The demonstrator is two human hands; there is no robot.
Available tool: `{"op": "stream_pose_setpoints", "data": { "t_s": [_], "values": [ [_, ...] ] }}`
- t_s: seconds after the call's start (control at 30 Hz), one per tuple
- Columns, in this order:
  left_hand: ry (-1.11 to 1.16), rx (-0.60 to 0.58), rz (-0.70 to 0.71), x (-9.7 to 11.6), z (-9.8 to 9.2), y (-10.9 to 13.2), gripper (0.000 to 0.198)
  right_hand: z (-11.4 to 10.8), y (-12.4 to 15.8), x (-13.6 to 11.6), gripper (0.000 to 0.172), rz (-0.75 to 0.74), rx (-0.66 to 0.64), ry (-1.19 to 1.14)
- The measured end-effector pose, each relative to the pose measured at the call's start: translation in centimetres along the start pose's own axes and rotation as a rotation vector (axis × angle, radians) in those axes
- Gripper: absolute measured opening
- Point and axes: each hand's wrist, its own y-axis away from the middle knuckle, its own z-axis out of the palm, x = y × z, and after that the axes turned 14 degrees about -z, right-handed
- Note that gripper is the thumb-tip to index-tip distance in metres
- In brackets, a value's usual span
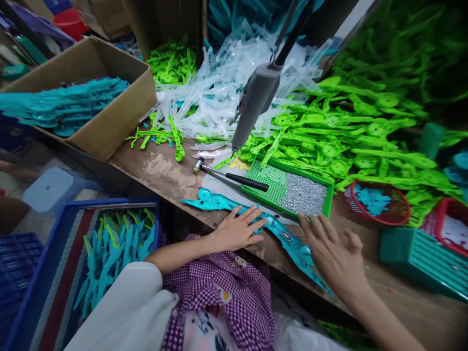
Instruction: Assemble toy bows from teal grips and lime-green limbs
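A long teal plastic part (292, 246) lies along the front edge of the bench, with small metal pieces in it. My left hand (237, 230) rests flat across its middle, fingers spread. My right hand (334, 251) is over the part's right end, its fingertips by the near rim of a green tray (266, 187); the fingers are apart and slightly bent, and nothing shows in them. Small silvery metal pieces (305, 194) fill the tray's right side. A small hammer (237, 178) with a black handle lies across the tray's left edge.
A grey power screwdriver (256, 97) hangs above the bench. Green plastic parts (329, 131) and clear strips (219, 92) are piled behind. A cardboard box (120, 107) of teal parts stands left, a red basket (397, 202) right. A blue crate (66, 234) stands below left.
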Motion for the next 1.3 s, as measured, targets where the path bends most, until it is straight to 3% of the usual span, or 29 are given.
{"op": "stream_pose_setpoints", "data": {
  "t_s": [0.07, 0.17, 0.23, 0.3, 0.4, 0.47, 0.53, 0.67, 0.77, 0.87, 1.0, 1.17, 1.3],
  "values": [
    [0.133, 0.104, 0.04, -0.2, 0.2, 0.6, 0.052, 1.7, 0.1, -0.8, 0.082, 0.114, -0.055, -0.031],
    [0.333, 0.378, 0.061, -1.3, -1.0, 2.1, 0.035, 3.9, 1.1, -1.0, 0.082, 0.21, -0.12, -0.111],
    [0.361, 0.567, -0.066, -3.5, -3.1, 2.9, 0.035, 4.3, 2.1, -0.4, 0.085, 0.177, -0.116, -0.171],
    [0.316, 0.68, -0.302, -7.6, -5.9, 3.0, 0.041, 3.4, 2.7, 0.3, 0.083, 0.167, -0.055, -0.213],
    [0.307, 0.667, -0.757, -15.8, -8.8, 1.6, 0.054, 0.5, 0.5, 0.0, 0.071, 0.264, 0.139, -0.272],
    [0.308, 0.541, -0.956, -20.5, -9.2, 0.1, 0.077, -0.8, -3.4, -1.2, 0.059, 0.27, 0.243, -0.336],
    [0.275, 0.464, -1.055, -23.2, -8.7, -1.4, 0.075, -0.7, -8.3, -2.6, 0.045, 0.159, 0.285, -0.358],
    [0.265, 0.467, -1.007, -23.5, -7.8, -2.6, 0.044, 2.2, -15.9, -3.8, 0.034, 0.034, 0.116, -0.267],
    [0.34, 0.502, -0.957, -23.0, -7.6, -2.3, 0.044, 3.5, -18.1, -3.4, 0.036, -0.028, -0.042, -0.227],
    [0.377, 0.578, -0.918, -23.4, -7.6, -2.1, 0.044, 3.0, -18.6, -2.9, 0.035, -0.074, -0.136, -0.288],
    [0.406, 0.617, -0.902, -24.0, -7.6, -2.2, 0.043, 1.5, -16.8, -3.4, 0.035, -0.009, -0.116, -0.511],
    [0.414, 0.589, -0.862, -24.3, -7.7, -2.3, 0.047, 1.0, -11.9, -5.9, 0.036, 0.233, 0.186, -0.868],
    [0.352, 0.571, -0.834, -24.1, -7.7, -2.2, 0.048, 0.7, -6.6, -6.4, 0.033, 0.451, 0.305, -0.829]
  ]
}}
